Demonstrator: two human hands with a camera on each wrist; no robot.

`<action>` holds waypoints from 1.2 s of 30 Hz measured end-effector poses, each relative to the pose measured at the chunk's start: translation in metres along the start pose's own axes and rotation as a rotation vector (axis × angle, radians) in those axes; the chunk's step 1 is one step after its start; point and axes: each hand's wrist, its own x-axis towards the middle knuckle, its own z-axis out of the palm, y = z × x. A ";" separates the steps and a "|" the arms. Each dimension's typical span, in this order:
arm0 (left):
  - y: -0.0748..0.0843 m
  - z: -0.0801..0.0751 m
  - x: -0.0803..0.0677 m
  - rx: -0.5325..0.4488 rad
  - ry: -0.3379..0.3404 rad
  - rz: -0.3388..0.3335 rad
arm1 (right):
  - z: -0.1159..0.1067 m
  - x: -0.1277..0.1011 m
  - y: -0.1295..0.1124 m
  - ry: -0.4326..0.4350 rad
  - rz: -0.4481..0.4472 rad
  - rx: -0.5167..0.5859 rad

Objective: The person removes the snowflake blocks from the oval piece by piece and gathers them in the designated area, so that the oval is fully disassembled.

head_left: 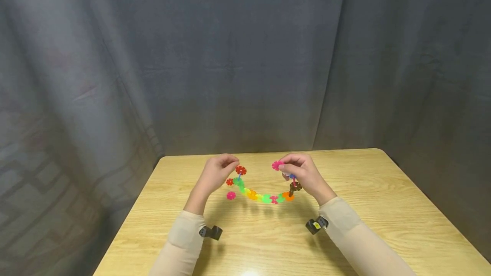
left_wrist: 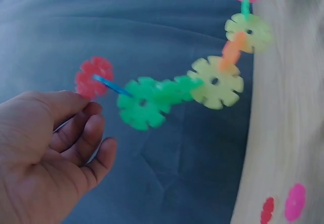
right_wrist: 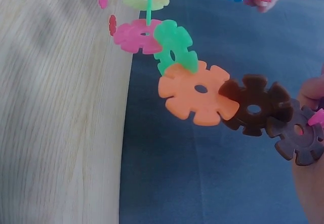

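Observation:
A chain of slotted flower-shaped plastic discs [head_left: 266, 199] hangs in a curve between my two hands, sagging over the table. My left hand [head_left: 218, 173] pinches the red disc [left_wrist: 93, 74] at the chain's left end between thumb and fingertip. A blue disc, seen edge-on, links it to a green disc [left_wrist: 142, 104]. At the other end, my right hand [head_left: 304, 173] pinches a pink disc [head_left: 277, 165]. Blue and white discs show beside its fingers, partly covered. Below that hand come brown discs [right_wrist: 253, 107], then an orange disc [right_wrist: 195, 95].
On the wooden table [head_left: 383, 225], a loose pink disc [head_left: 231, 195] and a loose red disc [head_left: 229, 182] lie left of the chain. Dark grey curtains [head_left: 238, 63] stand behind the table and along both sides. A small black camera is strapped to each sleeve.

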 end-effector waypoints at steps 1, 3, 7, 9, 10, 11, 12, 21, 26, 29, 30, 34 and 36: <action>0.002 -0.001 0.000 -0.006 0.011 0.008 | 0.000 0.000 0.000 -0.002 -0.002 -0.001; 0.008 -0.002 0.000 -0.010 0.034 0.050 | 0.000 0.000 0.000 -0.002 -0.003 -0.004; 0.021 0.000 0.002 -0.007 0.051 0.160 | 0.000 0.001 0.000 0.000 -0.011 -0.004; 0.027 0.003 0.004 -0.017 0.038 0.201 | 0.000 0.002 -0.001 0.002 -0.015 -0.005; 0.029 0.005 0.005 -0.021 0.029 0.216 | 0.001 0.002 -0.001 0.002 -0.014 -0.006; 0.032 0.007 0.006 -0.027 0.021 0.229 | 0.001 0.002 -0.001 0.004 -0.012 -0.004; 0.034 0.008 0.007 -0.029 0.014 0.240 | 0.001 0.002 -0.001 0.005 -0.010 -0.006; 0.051 0.018 0.014 -0.033 0.001 0.296 | 0.004 0.005 0.000 0.015 -0.036 0.073; 0.056 0.027 0.017 -0.030 -0.047 0.307 | 0.005 0.007 -0.001 -0.007 -0.057 0.090; 0.058 0.032 0.018 -0.017 -0.077 0.312 | 0.007 0.007 0.000 -0.014 -0.056 0.096; 0.059 0.033 0.018 -0.012 -0.087 0.311 | 0.007 0.007 0.000 -0.015 -0.054 0.100; 0.063 0.035 0.020 -0.019 -0.126 0.311 | 0.008 0.008 0.001 -0.016 -0.044 0.130; 0.065 0.036 0.020 -0.026 -0.149 0.317 | 0.008 0.008 0.001 -0.022 -0.044 0.137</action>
